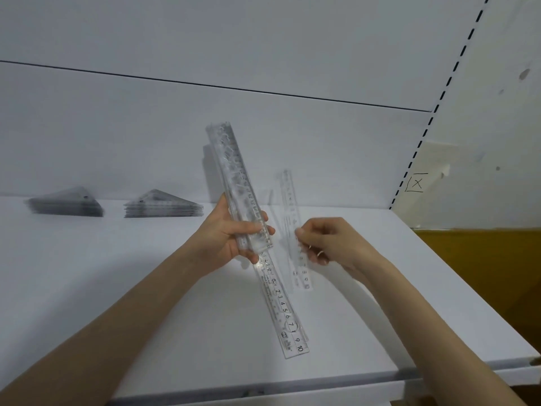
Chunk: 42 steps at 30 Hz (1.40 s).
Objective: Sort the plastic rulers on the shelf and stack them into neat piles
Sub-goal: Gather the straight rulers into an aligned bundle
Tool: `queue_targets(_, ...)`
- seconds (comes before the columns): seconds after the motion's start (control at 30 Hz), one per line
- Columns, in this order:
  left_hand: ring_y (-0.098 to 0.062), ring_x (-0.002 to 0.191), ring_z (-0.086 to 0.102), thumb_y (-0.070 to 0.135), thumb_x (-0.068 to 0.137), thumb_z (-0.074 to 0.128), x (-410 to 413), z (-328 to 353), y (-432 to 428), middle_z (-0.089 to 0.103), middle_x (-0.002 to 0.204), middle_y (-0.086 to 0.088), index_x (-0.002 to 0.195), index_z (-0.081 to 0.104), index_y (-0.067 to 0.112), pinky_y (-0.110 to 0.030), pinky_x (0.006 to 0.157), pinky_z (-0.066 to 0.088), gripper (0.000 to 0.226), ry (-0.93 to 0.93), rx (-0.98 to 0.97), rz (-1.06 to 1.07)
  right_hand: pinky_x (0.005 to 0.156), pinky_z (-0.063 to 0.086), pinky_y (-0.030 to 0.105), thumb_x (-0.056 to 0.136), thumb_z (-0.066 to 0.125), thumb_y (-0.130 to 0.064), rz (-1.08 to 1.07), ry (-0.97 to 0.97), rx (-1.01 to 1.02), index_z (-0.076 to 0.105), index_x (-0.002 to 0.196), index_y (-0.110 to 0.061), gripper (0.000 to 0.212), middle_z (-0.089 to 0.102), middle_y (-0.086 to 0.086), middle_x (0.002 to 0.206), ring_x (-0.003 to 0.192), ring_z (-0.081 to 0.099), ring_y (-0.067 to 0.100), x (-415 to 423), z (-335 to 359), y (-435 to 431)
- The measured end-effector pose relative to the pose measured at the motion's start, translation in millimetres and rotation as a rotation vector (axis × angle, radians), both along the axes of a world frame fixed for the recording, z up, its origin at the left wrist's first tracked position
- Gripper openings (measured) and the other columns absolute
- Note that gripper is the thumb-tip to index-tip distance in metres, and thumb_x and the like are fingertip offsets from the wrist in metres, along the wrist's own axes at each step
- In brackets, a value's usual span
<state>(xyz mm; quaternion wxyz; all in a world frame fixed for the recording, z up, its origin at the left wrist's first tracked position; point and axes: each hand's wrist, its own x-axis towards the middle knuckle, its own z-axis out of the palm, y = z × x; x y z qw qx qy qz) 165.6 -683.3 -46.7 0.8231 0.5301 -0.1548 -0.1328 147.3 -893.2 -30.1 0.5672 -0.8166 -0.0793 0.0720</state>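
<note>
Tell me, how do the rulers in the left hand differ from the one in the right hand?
The left hand grips a thick bundle of rulers; the right hand pinches a single ruler, thin and blurred. The bundle leans left; the single ruler stands nearly upright. Both are clear, straight plastic.

White shelf (131,288) filled the lower view, matte, evenly lit, soft shadows only. Behind the shelf stood a white back panel (263,39), crossed by one thin dark seam (205,85). From the shelf's right rear corner a slotted upright (436,108) rose on a slant, its black slots like a dashed line. Right of the shelf was an off-white wall (497,112), spotted with small grey marks, with a hand-drawn boxed X (417,183) low on it. Below that, along the shelf's right edge, lay a mustard-brown surface (483,259), nature unclear
</note>
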Motion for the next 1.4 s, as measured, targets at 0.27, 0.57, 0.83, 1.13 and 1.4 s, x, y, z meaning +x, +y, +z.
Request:
queue_targets(0.27,-0.029,0.068,0.066,-0.004,0.076,0.059,-7.8,-2.0,-4.7,0.056,0.099,-0.018,0.136,0.034,0.02,-0.033,0.041,0.05,0.07,-0.088,0.052,-0.232,0.049,0.042,0.02,0.096,0.055,-0.01,0.128,-0.162,0.151,0.058,0.076,-0.004,0.021,0.058,0.0,0.058,0.048,0.051,0.011,8.3,31.3,11.8)
queue_targets(0.57,-0.033,0.089,0.063,0.0,0.08,0.06,-6.9,-2.4,-0.4,0.058,0.101,-0.011,0.137,0.034,0.023,-0.034,0.043,0.051,0.066,-0.094,0.064,-0.273,0.05,0.049,0.021,0.092,0.061,-0.01,0.141,-0.248,0.028,0.062,0.082,0.0,0.015,0.058,0.009,0.065,0.051,0.058,0.016,10.9,41.7,32.7)
queue_targets(0.83,-0.033,0.095,0.065,0.003,0.082,0.064,-9.9,-2.3,-2.5,0.062,0.096,-0.007,0.133,0.036,0.02,-0.035,0.043,0.053,0.061,-0.094,0.061,-0.29,0.054,0.058,0.029,0.091,0.064,-0.012,0.114,-0.332,-0.114,0.062,0.081,0.002,0.017,0.062,0.009,0.06,0.049,0.063,0.02,8.1,42.1,35.8)
queue_targets(1.13,-0.035,0.079,0.066,-0.005,0.07,0.06,-6.0,-1.5,-3.1,0.061,0.085,-0.012,0.128,0.039,0.023,-0.033,0.037,0.047,0.067,-0.031,0.089,-0.148,0.05,0.055,0.03,0.094,0.059,-0.028,-0.035,-0.34,-0.159,0.062,0.077,-0.001,0.032,0.062,0.01,0.059,0.044,0.061,0.019,7.0,27.6,36.2)
queue_targets(1.4,-0.035,0.077,0.068,-0.013,0.07,0.06,1.8,2.6,2.7,0.06,0.084,-0.013,0.116,0.039,0.022,-0.032,0.036,0.045,0.062,-0.027,-0.017,0.036,0.067,0.055,0.032,0.073,0.068,-0.058,0.09,-0.116,-0.919,0.062,0.061,-0.009,0.051,0.062,0.004,0.062,0.067,0.064,0.023,-18.0,3.5,42.6)
